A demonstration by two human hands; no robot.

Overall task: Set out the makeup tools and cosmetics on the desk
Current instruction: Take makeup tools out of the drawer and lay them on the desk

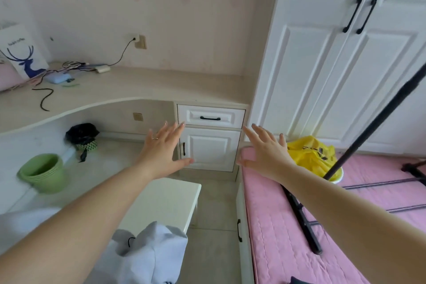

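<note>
beside desk (pixel 143 86), pink bed (pixel 276 214)

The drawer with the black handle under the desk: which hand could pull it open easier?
Probably the left hand. Its open fingertips reach up just below the drawer, near the black handle. The right hand is also open but hovers farther right, over the pink bed.
</note>
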